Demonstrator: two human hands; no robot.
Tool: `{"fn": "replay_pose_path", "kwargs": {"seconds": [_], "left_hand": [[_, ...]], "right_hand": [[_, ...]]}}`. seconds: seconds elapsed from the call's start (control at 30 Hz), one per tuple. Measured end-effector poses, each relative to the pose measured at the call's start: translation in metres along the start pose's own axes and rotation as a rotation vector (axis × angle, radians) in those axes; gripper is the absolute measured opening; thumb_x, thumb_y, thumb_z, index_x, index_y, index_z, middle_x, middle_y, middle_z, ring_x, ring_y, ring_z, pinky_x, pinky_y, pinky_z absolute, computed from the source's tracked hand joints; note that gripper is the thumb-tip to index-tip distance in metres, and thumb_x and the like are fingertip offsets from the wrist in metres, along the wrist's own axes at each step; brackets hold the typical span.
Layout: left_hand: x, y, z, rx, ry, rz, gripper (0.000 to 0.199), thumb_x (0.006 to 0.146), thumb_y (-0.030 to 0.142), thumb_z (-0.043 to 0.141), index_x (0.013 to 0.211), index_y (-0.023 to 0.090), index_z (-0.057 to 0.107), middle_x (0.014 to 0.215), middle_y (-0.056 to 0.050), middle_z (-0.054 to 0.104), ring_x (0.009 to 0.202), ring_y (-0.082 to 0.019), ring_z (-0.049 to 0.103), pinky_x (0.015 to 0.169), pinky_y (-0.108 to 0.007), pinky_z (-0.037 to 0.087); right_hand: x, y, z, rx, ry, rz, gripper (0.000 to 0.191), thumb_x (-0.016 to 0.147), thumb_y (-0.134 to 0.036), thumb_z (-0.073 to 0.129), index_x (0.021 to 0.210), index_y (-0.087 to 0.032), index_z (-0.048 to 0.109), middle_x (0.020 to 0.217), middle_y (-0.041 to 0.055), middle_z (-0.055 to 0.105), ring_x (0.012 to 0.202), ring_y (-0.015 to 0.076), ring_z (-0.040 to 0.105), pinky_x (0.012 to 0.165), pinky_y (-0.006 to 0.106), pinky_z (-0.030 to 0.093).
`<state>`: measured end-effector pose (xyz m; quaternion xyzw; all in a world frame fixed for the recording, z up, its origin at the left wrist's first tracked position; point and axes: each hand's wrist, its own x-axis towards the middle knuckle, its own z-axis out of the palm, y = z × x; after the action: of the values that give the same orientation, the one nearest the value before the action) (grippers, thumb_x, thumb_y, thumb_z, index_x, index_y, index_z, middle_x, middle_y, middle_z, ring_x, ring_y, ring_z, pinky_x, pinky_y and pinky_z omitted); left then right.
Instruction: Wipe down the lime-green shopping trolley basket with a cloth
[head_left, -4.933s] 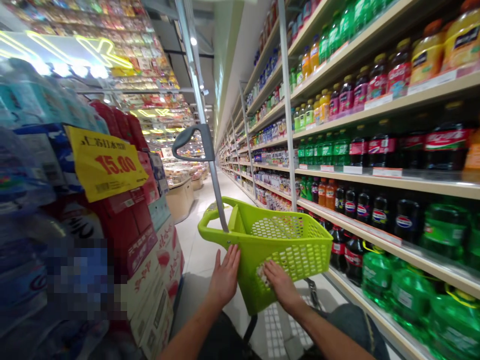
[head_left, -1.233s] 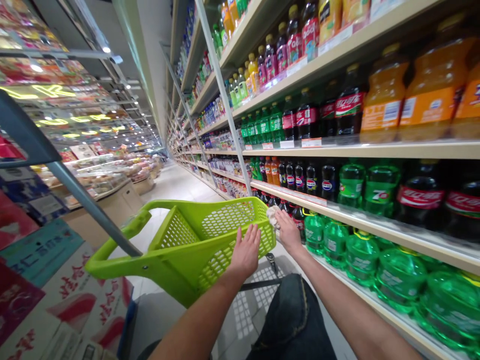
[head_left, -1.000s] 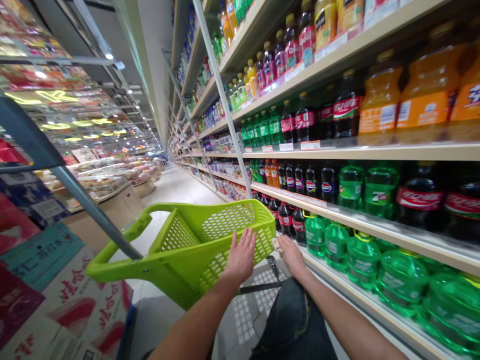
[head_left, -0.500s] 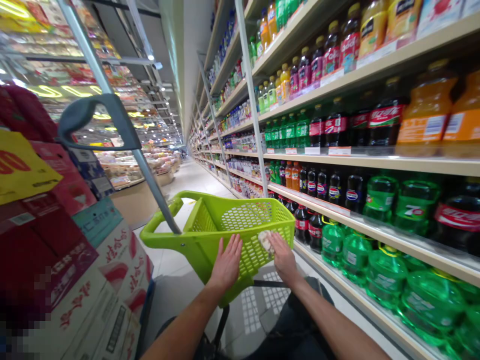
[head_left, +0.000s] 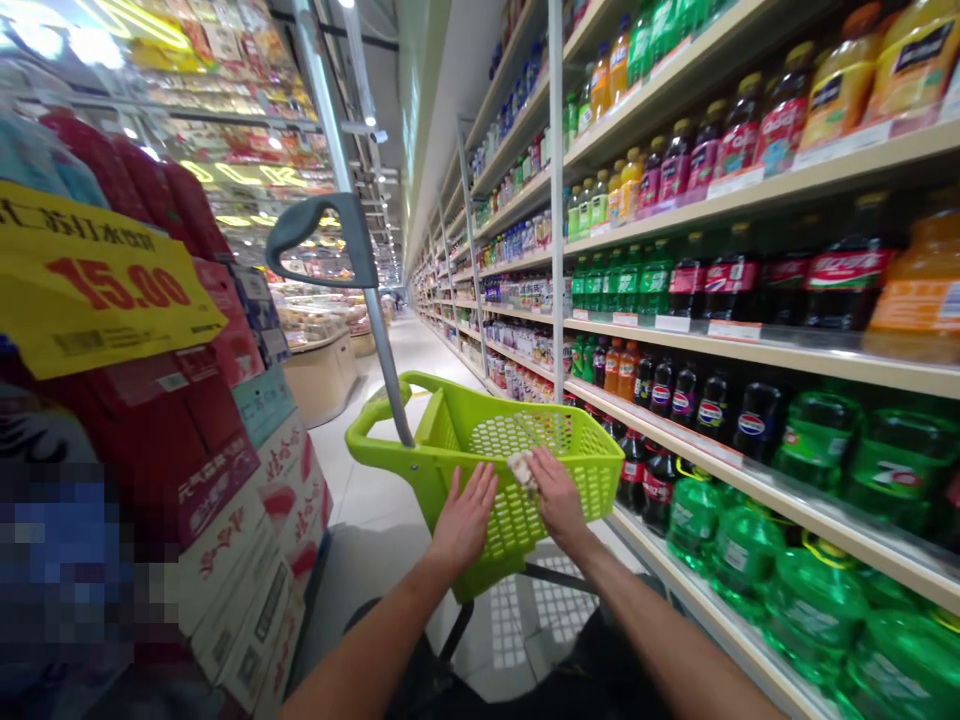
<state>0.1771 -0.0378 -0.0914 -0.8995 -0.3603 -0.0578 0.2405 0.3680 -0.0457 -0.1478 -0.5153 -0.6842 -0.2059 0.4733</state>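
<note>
- One lime-green basket (head_left: 480, 575) sits low in front of the person, in the middle of the aisle, its far wall and floor full of small holes.
- The white cloth (head_left: 520, 470) is now against its near wall, just below the rim; a moment ago it was nearer the right end, so contact has shifted left to the wall's upper middle.
- The right hand (head_left: 559, 495) has its grip closed over that crumpled cloth, fingers pressing it flat.
- The left hand (head_left: 465, 510) lies left of it on the same wall, grip fully opened out, holding nothing; it seems to steady the basket.
- At the basket's left end rises a metal pole (head_left: 386, 345) with a grey handle (head_left: 364, 240).
- Further out, bottle shelves (head_left: 750, 335) line the right; stacked boxes (head_left: 225, 600) and a yellow price sign (head_left: 112, 290) stand near left.
</note>
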Motion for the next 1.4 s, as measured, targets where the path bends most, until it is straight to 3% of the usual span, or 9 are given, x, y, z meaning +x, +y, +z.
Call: {"fn": "replay_pose_path", "kwargs": {"seconds": [0.27,0.4,0.57,0.7,0.9,1.0,1.2,1.27,1.4], "left_hand": [[-0.031,-0.038,-0.006,0.048,0.128,-0.051,0.059,0.075,0.018,0.035,0.133,0.011,0.028,0.142,-0.010,0.026,0.133,-0.021,0.016,0.106,-0.050,0.010],[-0.046,-0.077,-0.023,0.055,0.268,-0.186,0.059,0.072,0.013,0.037,0.131,0.011,0.033,0.141,-0.011,0.030,0.132,-0.021,0.020,0.107,-0.048,0.008],[-0.054,-0.113,-0.036,0.080,0.287,-0.343,0.056,0.073,0.013,0.038,0.129,0.014,0.035,0.140,-0.011,0.031,0.131,-0.022,0.023,0.108,-0.048,0.005],[-0.050,-0.133,-0.043,0.069,0.186,-0.358,0.047,0.078,0.018,0.041,0.125,0.017,0.039,0.135,-0.011,0.040,0.128,-0.026,0.029,0.105,-0.055,0.004],[-0.034,-0.127,-0.053,0.090,0.157,-0.405,0.036,0.080,0.024,0.046,0.115,0.016,0.047,0.120,-0.011,0.052,0.120,-0.027,0.038,0.104,-0.052,0.013],[-0.028,-0.117,-0.057,0.104,0.170,-0.439,0.034,0.078,0.026,0.049,0.110,0.013,0.050,0.111,-0.012,0.055,0.112,-0.028,0.043,0.103,-0.049,0.016],[-0.024,-0.110,-0.067,0.068,0.142,-0.446,0.028,0.077,0.032,0.052,0.099,0.016,0.055,0.100,-0.008,0.057,0.104,-0.026,0.047,0.101,-0.047,0.019],[-0.024,-0.109,-0.070,0.055,0.134,-0.453,0.027,0.076,0.034,0.052,0.097,0.017,0.056,0.097,-0.007,0.058,0.102,-0.025,0.048,0.101,-0.046,0.020],[-0.024,-0.106,-0.071,0.038,0.155,-0.453,0.025,0.075,0.036,0.053,0.092,0.018,0.056,0.093,-0.006,0.057,0.099,-0.025,0.048,0.100,-0.046,0.021]], "right_hand": [[-0.009,-0.022,0.012,0.118,-0.138,-0.028,0.050,0.073,0.000,0.036,0.115,-0.016,0.056,0.118,0.0107,0.057,0.115,0.0212,0.047,0.093,0.042,0.043],[0.051,-0.065,0.007,0.191,0.003,-0.013,0.052,0.077,-0.001,0.035,0.125,-0.017,0.047,0.130,0.0086,0.046,0.124,0.0192,0.036,0.103,0.042,0.032],[0.099,-0.113,0.045,0.138,-0.147,-0.114,0.042,0.078,-0.004,0.044,0.117,-0.015,0.054,0.124,0.0105,0.052,0.121,0.0223,0.040,0.100,0.041,0.035],[0.069,-0.073,0.054,0.068,-0.138,-0.134,0.044,0.076,-0.003,0.044,0.116,-0.018,0.054,0.123,0.0087,0.054,0.118,0.0205,0.044,0.099,0.040,0.036],[0.025,0.036,0.004,0.000,-0.072,0.181,0.040,0.074,-0.001,0.037,0.103,-0.015,0.061,0.114,0.0128,0.059,0.111,0.0224,0.050,0.098,0.044,0.035],[0.044,0.015,0.011,0.069,-0.060,0.219,0.039,0.073,-0.001,0.038,0.100,-0.016,0.063,0.108,0.0125,0.061,0.105,0.0225,0.054,0.095,0.042,0.038],[0.100,-0.105,0.057,0.241,-0.119,-0.060,0.042,0.075,-0.003,0.044,0.113,-0.017,0.057,0.120,0.0089,0.055,0.115,0.0190,0.047,0.099,0.037,0.036],[0.096,-0.104,0.057,0.248,-0.123,-0.129,0.046,0.076,-0.002,0.042,0.118,-0.017,0.053,0.125,0.0095,0.051,0.119,0.0198,0.043,0.100,0.039,0.035],[0.062,-0.037,0.042,0.128,-0.103,-0.014,0.049,0.074,0.000,0.037,0.114,-0.020,0.057,0.120,0.0092,0.056,0.113,0.0208,0.050,0.092,0.040,0.044]]}}
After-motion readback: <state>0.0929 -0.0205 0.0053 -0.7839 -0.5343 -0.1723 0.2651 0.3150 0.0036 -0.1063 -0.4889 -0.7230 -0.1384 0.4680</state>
